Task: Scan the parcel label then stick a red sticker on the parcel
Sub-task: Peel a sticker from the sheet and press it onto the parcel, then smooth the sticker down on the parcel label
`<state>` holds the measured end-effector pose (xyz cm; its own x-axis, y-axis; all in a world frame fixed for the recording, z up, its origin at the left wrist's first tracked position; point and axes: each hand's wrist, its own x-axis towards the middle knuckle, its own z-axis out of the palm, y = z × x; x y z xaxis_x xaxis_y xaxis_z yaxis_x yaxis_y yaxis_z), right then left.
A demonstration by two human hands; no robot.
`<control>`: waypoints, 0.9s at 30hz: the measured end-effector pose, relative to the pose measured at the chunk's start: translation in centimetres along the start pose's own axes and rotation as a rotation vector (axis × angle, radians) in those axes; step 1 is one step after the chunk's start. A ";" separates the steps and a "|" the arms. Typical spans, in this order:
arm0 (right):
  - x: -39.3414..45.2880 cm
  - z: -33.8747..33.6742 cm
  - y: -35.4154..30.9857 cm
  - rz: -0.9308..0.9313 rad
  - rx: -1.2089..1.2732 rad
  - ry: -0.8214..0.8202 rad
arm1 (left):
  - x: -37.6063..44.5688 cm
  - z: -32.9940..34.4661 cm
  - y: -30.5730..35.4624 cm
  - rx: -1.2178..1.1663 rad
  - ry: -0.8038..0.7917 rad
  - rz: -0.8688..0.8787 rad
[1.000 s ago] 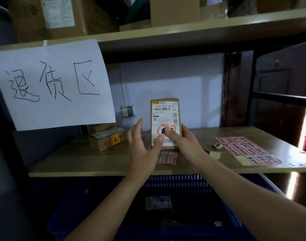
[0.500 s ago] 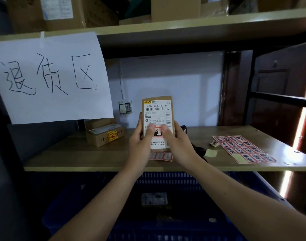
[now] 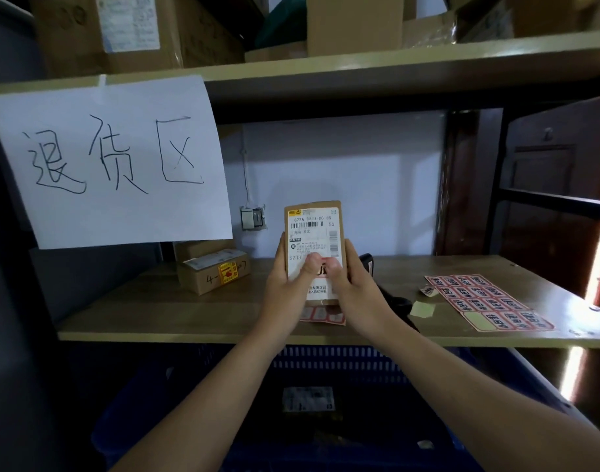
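both thumbs pressed on the red sticker (image 3: 320, 270) at the middle of the parcel (image 3: 314, 240), left hand (image 3: 285, 284) wrapped round the 9 o'clock edge, right hand (image 3: 354, 287) round the 3 o'clock edge, fingers behind, so both closed on the parcel and holding it upright above the shelf (image 3: 155, 311). label (image 3: 312, 233) facing the camera, barcode near 12 o'clock of the parcel, uncovered; sticker mostly hidden under the thumbs, low on the label. looks like the pressing-down stage, scan probably done, though not provable from here

possible trouble: uneven thumb pressure leaving a lifted corner or a crease in the sticker; sliding thumbs dragging it askew before the glue grabs; creeping upward over printed text, maybe toward the barcode. thin parcel held only by its edges, so hard pressing could bend it or tip it out of the grip, down toward the blue crate (image 3: 326, 369) at 6 o'clock

further out: small strip of stickers (image 3: 322, 316) lying just below the parcel, big sticker sheet (image 3: 489, 301) at 3 o'clock, peeled backing scrap (image 3: 423, 309) between, something dark behind the right wrist, possibly the scanner, can't tell. small box (image 3: 213, 270) at 9 o'clock, handwritten sign (image 3: 111, 161) at 10 o'clock
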<state>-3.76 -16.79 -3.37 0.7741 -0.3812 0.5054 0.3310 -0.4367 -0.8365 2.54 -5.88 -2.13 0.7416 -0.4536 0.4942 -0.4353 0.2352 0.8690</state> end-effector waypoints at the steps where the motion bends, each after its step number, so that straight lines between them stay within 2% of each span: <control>1: 0.0 0.1 0.1 0.007 -0.001 0.021 | 0.0 -0.1 0.0 -0.019 0.004 -0.024; 4: -0.1 0.4 -0.1 0.067 0.086 0.078 | -0.2 -0.1 0.1 -0.039 0.001 -0.067; 9: -0.5 0.5 -0.4 0.088 0.124 0.111 | -0.9 0.3 -0.2 -0.031 -0.039 0.008; 13: -1.0 0.8 -0.4 0.033 0.061 0.138 | -1.5 0.7 -0.2 -0.092 0.046 0.076; 17: -1.7 0.8 -1.1 0.110 0.140 0.111 | -2.2 0.4 0.0 -0.151 0.131 0.003; 19: -2.0 0.3 -1.6 0.154 0.160 0.086 | -2.3 -0.7 0.2 -0.096 0.058 -0.040; 24: -3.3 -2.3 -1.7 0.159 0.099 -0.028 | -2.8 -5.5 1.4 0.157 -0.324 -0.169; 27: -4.4 -3.1 -1.6 0.143 -0.018 -0.138 | -3.2 -7.5 1.9 0.279 -0.395 -0.143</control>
<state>-9.34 -16.99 -3.61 0.8799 -0.3254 0.3463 0.2033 -0.4009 -0.8933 3.14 2.45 -1.96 0.5775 -0.7678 0.2774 -0.5036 -0.0676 0.8613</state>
